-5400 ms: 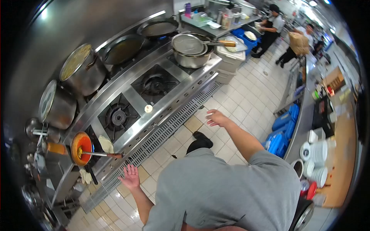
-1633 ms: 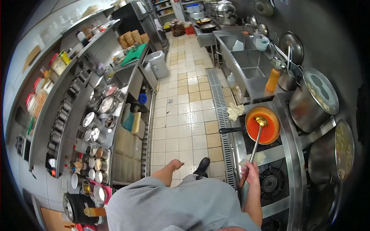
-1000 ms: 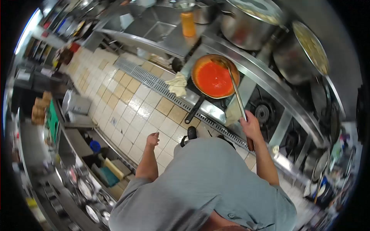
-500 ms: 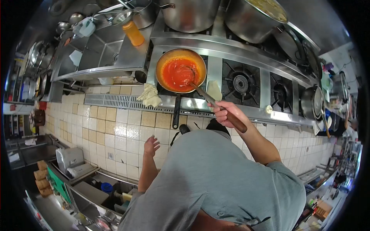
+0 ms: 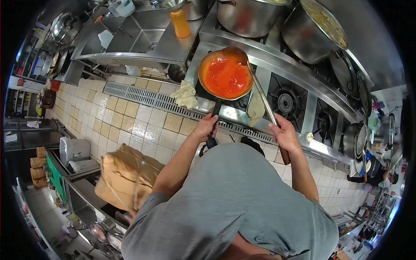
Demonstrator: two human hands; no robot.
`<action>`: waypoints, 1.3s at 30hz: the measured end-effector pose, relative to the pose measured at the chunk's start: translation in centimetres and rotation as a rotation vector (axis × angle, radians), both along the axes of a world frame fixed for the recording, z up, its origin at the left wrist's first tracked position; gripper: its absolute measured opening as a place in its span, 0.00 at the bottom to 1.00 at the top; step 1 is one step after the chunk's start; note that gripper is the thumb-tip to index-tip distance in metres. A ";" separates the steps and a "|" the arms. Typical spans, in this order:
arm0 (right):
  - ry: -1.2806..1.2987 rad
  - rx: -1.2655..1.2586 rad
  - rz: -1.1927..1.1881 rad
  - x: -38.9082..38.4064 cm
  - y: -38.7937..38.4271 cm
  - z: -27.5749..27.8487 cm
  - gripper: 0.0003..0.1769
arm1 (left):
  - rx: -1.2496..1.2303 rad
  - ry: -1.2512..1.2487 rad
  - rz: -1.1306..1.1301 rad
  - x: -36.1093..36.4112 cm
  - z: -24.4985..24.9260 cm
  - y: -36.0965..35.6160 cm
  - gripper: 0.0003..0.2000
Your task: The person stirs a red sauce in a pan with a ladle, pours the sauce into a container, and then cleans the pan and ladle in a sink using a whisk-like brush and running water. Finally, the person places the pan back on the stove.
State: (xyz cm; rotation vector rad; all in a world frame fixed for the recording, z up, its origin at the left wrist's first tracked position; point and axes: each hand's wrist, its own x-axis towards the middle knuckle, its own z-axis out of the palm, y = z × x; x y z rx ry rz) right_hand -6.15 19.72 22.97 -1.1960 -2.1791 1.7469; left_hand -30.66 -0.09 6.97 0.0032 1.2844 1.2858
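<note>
A frying pan (image 5: 202, 79) of bright red sauce (image 5: 221, 82) sits over a burner on the stove's left end. My left hand (image 5: 205, 128) is closed around its black handle (image 5: 217, 109). With its fingers wrapped about the long handle, my right hand (image 5: 285, 135) holds a ladle (image 5: 261, 88) whose wooden end points toward me. The ladle's bowl is at the pan's far rim, coated in sauce. A crumpled cloth (image 5: 185, 95) lies on the stove's front ledge left of the pan handle, and a folded cloth (image 5: 255, 110) lies to the right, beneath the ladle handle.
Large stockpots (image 5: 250, 18) stand along the back. Right of the pan is a bare burner (image 5: 286, 102). An orange squeeze bottle (image 5: 180, 24) stands beside the sink (image 5: 138, 37). A large brown paper package (image 5: 125, 173) is close behind my left arm. Another person (image 5: 381, 171) is at far right.
My left hand has come forward and taken hold of the pan handle. The ladle's bowl has moved from the sauce to the pan's far rim. A brown package has appeared at left.
</note>
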 end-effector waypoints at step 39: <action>0.029 0.054 0.000 -1.4 0.1 -1.6 0.08 | -0.419 0.214 0.425 -0.9 -11.7 -17.9 0.22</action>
